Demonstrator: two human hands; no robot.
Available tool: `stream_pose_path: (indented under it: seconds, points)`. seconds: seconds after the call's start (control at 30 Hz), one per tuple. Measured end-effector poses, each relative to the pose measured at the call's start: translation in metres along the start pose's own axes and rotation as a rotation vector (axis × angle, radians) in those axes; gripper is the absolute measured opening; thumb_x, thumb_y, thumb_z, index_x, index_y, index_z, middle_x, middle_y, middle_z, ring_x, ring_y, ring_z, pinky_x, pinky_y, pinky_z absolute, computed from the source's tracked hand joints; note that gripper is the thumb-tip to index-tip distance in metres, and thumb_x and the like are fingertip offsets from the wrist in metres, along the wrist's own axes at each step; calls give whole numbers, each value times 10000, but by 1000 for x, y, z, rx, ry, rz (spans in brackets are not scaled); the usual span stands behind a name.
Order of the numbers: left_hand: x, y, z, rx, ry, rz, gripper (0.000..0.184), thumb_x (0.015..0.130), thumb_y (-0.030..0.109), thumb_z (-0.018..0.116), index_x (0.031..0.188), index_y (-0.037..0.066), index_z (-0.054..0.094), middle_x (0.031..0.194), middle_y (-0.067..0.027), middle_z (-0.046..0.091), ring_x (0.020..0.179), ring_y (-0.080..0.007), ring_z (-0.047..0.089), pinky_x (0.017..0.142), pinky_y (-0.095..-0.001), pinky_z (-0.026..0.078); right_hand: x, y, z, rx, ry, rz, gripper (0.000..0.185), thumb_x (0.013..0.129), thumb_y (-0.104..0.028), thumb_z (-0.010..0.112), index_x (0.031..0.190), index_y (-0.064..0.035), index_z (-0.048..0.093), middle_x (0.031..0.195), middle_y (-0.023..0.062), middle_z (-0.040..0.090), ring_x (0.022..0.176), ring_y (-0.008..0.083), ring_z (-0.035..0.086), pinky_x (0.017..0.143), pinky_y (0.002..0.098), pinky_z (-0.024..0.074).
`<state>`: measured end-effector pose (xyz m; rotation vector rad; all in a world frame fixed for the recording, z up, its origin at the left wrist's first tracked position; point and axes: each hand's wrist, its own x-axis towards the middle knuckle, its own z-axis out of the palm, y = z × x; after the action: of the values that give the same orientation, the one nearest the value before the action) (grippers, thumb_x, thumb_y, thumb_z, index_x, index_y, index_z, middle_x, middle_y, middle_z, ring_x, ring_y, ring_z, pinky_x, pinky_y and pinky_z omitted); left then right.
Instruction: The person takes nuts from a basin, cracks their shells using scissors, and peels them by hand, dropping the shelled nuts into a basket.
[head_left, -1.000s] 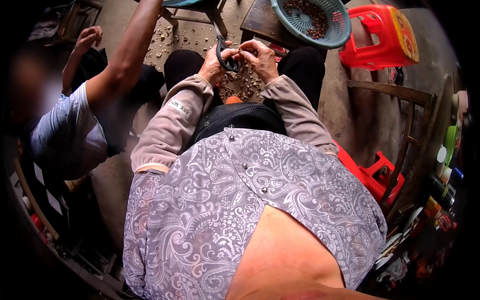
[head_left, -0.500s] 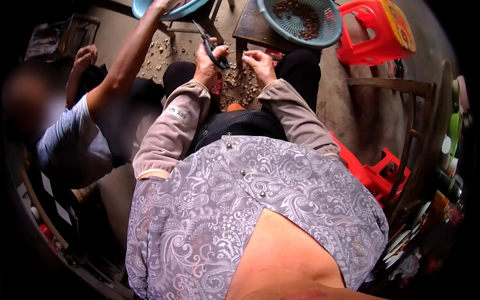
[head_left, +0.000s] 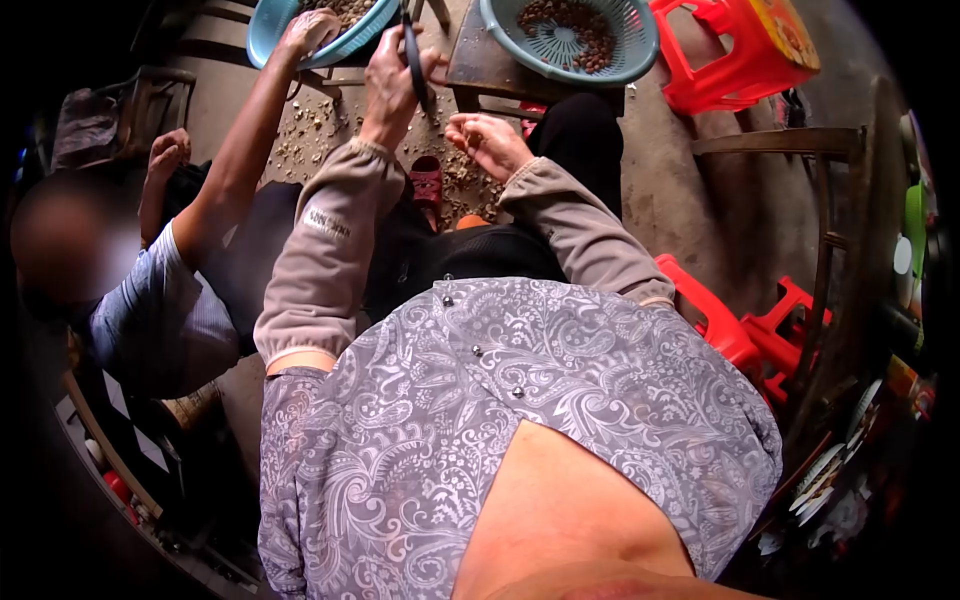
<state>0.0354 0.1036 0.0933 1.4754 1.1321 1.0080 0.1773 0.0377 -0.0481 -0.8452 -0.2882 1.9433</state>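
Observation:
My left hand (head_left: 390, 85) is wrapped round black-handled scissors (head_left: 414, 65), near the edge of a blue basin (head_left: 352, 42) that holds light brown pieces. Lower and to the right, my right hand (head_left: 490, 143) hangs over the floor with its fingers curled; whether something small is in them I cannot make out. Beyond it, a blue-green basket (head_left: 630, 52) with reddish-brown nuts or seeds stands on a dark wooden stool (head_left: 478, 62).
At the left sits another person (head_left: 165, 310), one hand at the blue basin. A red plastic stool (head_left: 705, 85) stands at the upper right, near a wooden chair (head_left: 780, 143). Shell bits (head_left: 305, 130) litter the floor around a red slipper (head_left: 426, 188).
My left hand has moved up and away from my right hand with the scissors, towards the blue basin. My right hand has come down slightly and turned. The view has shifted, showing more of the basin.

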Motion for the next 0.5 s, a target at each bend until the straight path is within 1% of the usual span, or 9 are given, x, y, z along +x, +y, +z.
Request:
stream_pose_path:
  seconds: [0.07,0.1,0.13,0.23,0.27,0.33,0.43,0.47,0.5]
  points:
    - [-33,-25,-10,-36,52,-62,454,849,252,612,1148,-50,451,816,-137,649,641,-136,642,555,-211,514,-6,-7,7,22,-84,-35,253,940,-62,449,1143,73,515,1019,171,610,866,182,609,768,254,522]
    - [-48,-33,-13,-78,74,-146,418,854,216,583,1145,-48,441,810,-131,644,622,-135,628,561,-216,518,-4,-7,6,23,-114,-57,271,962,-109,445,1171,53,503,1036,162,616,819,146,596,711,227,509]
    - [-62,-42,-15,-124,84,-198,397,856,198,559,1143,-47,435,813,-129,644,625,-133,625,577,-221,517,-5,-8,8,85,-131,-89,230,965,-125,462,1113,32,543,955,131,646,747,110,593,627,190,496]
    - [-91,-59,-16,-109,60,-282,402,856,189,555,1156,-49,433,820,-123,648,652,-138,631,600,-220,500,-4,-9,8,140,-131,-76,241,950,-138,512,1135,6,568,948,82,641,725,83,570,627,161,471]
    - [-95,-63,-16,-68,22,-284,389,863,177,551,1162,-43,435,840,-126,655,673,-145,639,609,-216,493,-3,-9,8,139,-125,-69,241,948,-132,514,1141,3,567,949,80,640,734,84,575,634,162,476]
    - [-101,-57,-10,-2,-28,-293,382,862,160,553,1175,-25,438,858,-135,661,712,-174,651,642,-245,504,-3,-11,9,135,-113,-50,243,945,-122,518,1152,-3,565,950,77,639,750,87,583,649,165,485]
    - [-104,-63,-9,207,-117,-191,393,864,146,545,1203,-6,416,863,-137,662,771,-201,655,682,-283,509,-5,-13,15,70,-84,-81,231,927,-94,543,1138,-5,570,949,76,640,785,98,606,670,173,506]
    - [-105,-88,-8,165,-146,-117,506,823,125,562,1251,-30,341,853,-173,646,769,-243,652,694,-338,511,-4,-13,16,67,-63,-94,219,920,-86,551,1123,-8,576,946,73,642,791,101,612,670,175,510]
    - [-107,-90,-7,247,-185,-102,543,819,116,556,1278,-24,303,859,-190,635,776,-267,645,697,-350,503,-4,-13,16,65,-40,-108,207,914,-77,559,1108,-11,582,943,70,643,797,104,617,670,177,515]
